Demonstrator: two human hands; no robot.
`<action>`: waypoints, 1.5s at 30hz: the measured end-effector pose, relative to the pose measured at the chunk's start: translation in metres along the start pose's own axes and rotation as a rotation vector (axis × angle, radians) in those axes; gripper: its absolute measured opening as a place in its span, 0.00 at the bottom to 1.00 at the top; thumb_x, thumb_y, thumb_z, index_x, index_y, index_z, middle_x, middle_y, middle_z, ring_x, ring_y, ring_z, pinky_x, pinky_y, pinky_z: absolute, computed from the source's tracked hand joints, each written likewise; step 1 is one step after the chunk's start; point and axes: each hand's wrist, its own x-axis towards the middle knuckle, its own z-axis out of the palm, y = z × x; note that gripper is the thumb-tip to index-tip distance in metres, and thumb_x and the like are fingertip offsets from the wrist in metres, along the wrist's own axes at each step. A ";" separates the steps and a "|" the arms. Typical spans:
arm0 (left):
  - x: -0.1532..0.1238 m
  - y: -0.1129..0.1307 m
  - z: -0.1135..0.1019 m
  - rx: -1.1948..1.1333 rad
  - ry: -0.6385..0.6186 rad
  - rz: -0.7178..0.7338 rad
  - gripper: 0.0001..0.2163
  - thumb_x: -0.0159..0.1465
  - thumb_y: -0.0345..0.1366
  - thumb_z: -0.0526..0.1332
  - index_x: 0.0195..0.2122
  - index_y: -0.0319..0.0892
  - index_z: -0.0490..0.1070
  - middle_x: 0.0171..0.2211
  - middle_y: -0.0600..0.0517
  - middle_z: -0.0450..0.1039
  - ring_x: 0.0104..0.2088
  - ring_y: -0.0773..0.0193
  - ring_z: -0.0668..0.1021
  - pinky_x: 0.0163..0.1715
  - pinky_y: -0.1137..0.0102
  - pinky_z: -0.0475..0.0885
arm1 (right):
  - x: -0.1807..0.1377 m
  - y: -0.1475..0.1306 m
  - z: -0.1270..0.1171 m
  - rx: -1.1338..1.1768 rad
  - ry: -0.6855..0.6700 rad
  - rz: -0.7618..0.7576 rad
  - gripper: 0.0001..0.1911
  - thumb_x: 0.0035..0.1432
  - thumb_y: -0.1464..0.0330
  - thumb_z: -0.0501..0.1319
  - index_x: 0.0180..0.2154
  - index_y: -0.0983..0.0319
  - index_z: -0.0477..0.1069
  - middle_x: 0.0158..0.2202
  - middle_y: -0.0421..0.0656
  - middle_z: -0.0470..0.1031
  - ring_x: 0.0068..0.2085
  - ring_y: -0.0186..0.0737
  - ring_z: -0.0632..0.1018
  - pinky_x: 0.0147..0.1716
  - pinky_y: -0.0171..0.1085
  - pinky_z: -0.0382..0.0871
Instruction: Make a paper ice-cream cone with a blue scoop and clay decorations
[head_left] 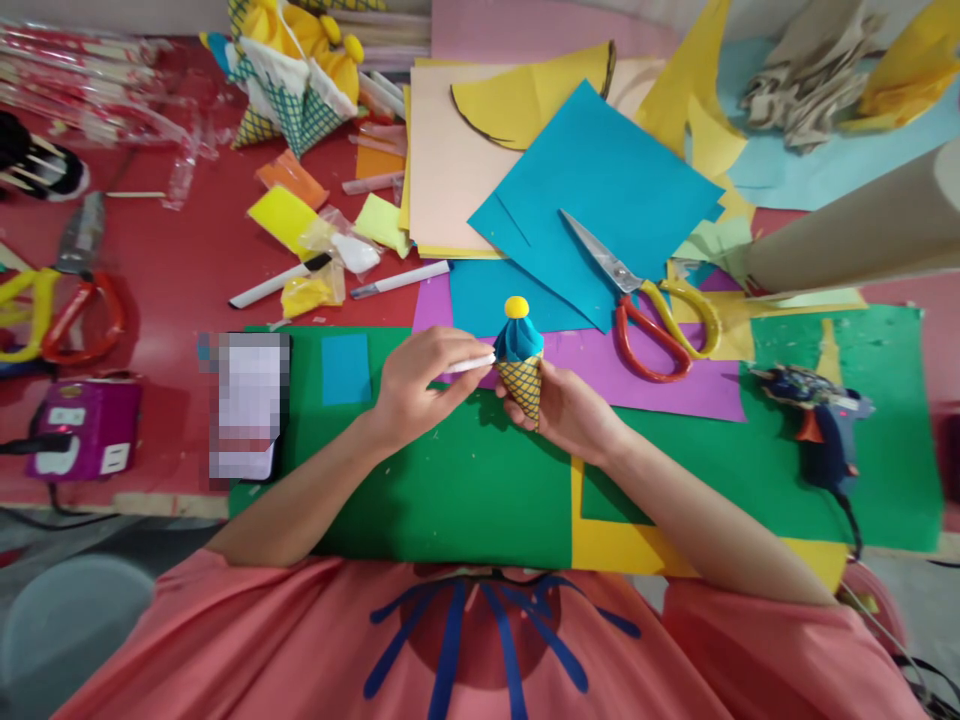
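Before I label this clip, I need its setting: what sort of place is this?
Most likely a handicraft workspace, judging by the open scissors lying on colored sheets, the glue gun, and the small patterned cone in the right hand.

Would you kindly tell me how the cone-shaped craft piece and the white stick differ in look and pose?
The craft piece combines blue, yellow and a dark grid; the white stick looks plain. In the picture, the craft piece points tip-down, whereas the white stick lies nearly sideways. The craft piece is in the right hand, the white stick in the left hand. Both are held; whether they touch is unclear.
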 end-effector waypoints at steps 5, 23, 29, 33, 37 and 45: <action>-0.002 0.003 -0.001 -0.012 -0.039 0.055 0.05 0.64 0.38 0.61 0.36 0.46 0.76 0.33 0.52 0.80 0.34 0.66 0.79 0.37 0.72 0.72 | 0.002 0.001 -0.002 -0.034 -0.001 0.006 0.22 0.62 0.49 0.53 0.39 0.61 0.69 0.31 0.43 0.73 0.26 0.32 0.71 0.20 0.30 0.63; -0.001 0.002 0.001 -0.036 0.052 0.273 0.07 0.65 0.39 0.62 0.34 0.42 0.77 0.28 0.53 0.81 0.29 0.69 0.81 0.32 0.75 0.74 | 0.000 0.000 -0.001 0.059 -0.024 -0.017 0.21 0.59 0.51 0.58 0.35 0.63 0.72 0.31 0.43 0.75 0.27 0.30 0.73 0.22 0.28 0.63; -0.002 0.003 0.006 -0.026 0.099 0.262 0.09 0.60 0.28 0.67 0.41 0.43 0.76 0.36 0.53 0.82 0.36 0.68 0.83 0.37 0.76 0.76 | 0.001 0.001 -0.001 0.083 -0.015 -0.014 0.21 0.57 0.51 0.62 0.36 0.64 0.73 0.31 0.42 0.75 0.26 0.29 0.73 0.21 0.28 0.63; -0.004 0.002 0.006 -0.080 0.096 0.212 0.06 0.59 0.30 0.67 0.38 0.42 0.76 0.33 0.54 0.82 0.33 0.70 0.82 0.33 0.78 0.76 | 0.001 0.002 -0.002 0.075 -0.035 -0.057 0.20 0.56 0.52 0.63 0.37 0.63 0.73 0.30 0.41 0.75 0.26 0.29 0.73 0.21 0.27 0.63; -0.003 0.003 0.004 -0.102 0.058 0.232 0.03 0.63 0.34 0.64 0.36 0.43 0.76 0.29 0.54 0.81 0.30 0.69 0.81 0.32 0.76 0.75 | 0.000 0.002 -0.001 0.075 -0.037 -0.096 0.19 0.58 0.53 0.61 0.42 0.61 0.70 0.30 0.40 0.75 0.26 0.31 0.73 0.20 0.28 0.61; 0.005 0.009 0.006 -0.227 0.075 -0.082 0.05 0.61 0.37 0.66 0.35 0.42 0.75 0.29 0.55 0.79 0.24 0.74 0.77 0.23 0.79 0.70 | 0.001 -0.001 -0.001 0.118 0.106 -0.046 0.17 0.63 0.56 0.57 0.38 0.64 0.73 0.32 0.42 0.75 0.29 0.32 0.76 0.26 0.29 0.69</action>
